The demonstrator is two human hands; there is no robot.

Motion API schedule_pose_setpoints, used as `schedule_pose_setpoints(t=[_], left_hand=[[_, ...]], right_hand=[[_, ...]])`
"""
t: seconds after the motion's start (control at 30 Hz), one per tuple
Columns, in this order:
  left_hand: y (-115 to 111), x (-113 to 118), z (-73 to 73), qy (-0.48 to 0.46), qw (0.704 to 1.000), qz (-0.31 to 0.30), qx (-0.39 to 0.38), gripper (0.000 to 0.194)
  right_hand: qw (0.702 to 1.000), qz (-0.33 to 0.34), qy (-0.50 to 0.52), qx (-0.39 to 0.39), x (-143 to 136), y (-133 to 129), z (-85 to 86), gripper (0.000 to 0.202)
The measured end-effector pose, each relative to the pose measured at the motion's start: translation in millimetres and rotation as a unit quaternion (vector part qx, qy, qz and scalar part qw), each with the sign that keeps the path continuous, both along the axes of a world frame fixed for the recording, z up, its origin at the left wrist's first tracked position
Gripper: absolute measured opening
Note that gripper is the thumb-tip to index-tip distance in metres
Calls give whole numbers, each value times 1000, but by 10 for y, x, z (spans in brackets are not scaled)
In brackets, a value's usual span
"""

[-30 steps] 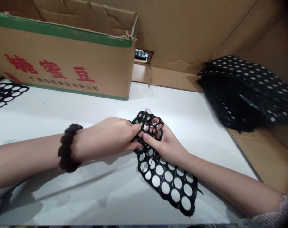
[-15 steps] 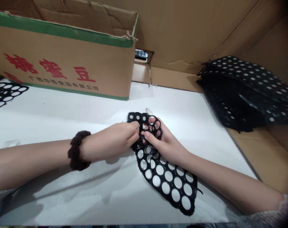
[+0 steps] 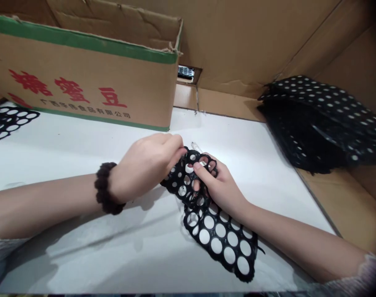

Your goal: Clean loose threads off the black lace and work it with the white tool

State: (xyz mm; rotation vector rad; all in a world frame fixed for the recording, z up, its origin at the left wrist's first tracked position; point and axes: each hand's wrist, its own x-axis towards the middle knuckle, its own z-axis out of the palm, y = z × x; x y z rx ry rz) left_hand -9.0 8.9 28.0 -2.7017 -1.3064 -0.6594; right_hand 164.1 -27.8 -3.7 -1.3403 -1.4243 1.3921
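Observation:
A flexible black sheet full of round holes [image 3: 220,243] lies partly on the white table, its far end raised and folded over between my hands. My left hand [image 3: 150,159], with a dark fuzzy band on the wrist, pinches the sheet's upper left edge between thumb and fingers. On the other side, my right hand [image 3: 223,183] grips the folded part, thumb on top and fingers behind, some showing through the holes. The sheet's near end rests flat, with a thin black strand sticking out at its right corner.
A cardboard box [image 3: 88,78] with green edges and red lettering stands at the back left. Another holed black sheet [image 3: 11,119] lies at the far left. Black sheets with small holes [image 3: 324,119] are piled at the right. Cardboard walls [image 3: 237,45] border the white table [image 3: 138,255].
My left hand has risen and turned, pulling the sheet's folded end up and outward, so more of it spreads between the hands. My right hand stays nearly in place.

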Motion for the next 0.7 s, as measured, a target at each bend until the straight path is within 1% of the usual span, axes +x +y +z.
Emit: schedule_pose_setpoints(t=[0.07,0.17,0.27,0.4,0.47,0.53,0.6,0.7], left_hand=[[-28,69,-108,-33,999,-21,-20,23],[-44,109,-182,-96,991,-50,-73,22],[-36,109,-178,-120,979,-86,-141,22],[35,89,-132,-148,954,-116,-234,16],[65,83,-129,-139,952,-127,-243,13],[67,87,-159,-123,956,-133,-232,14],[44,103,-218,-117,959,-139,-218,16],[9,138,-313,-114,964,-132,-199,17]], right_hand=[[1000,7,-4,10,-9,-7,3,20],[999,17,-17,32,-19,-12,7,18],[998,27,-17,59,-23,-7,9,17],[996,45,-18,76,-14,10,4,14],[996,50,-16,69,-7,18,1,13],[997,51,-11,56,-3,21,-1,14],[998,49,-7,46,-3,16,0,14],[998,53,13,41,-7,-1,4,12]])
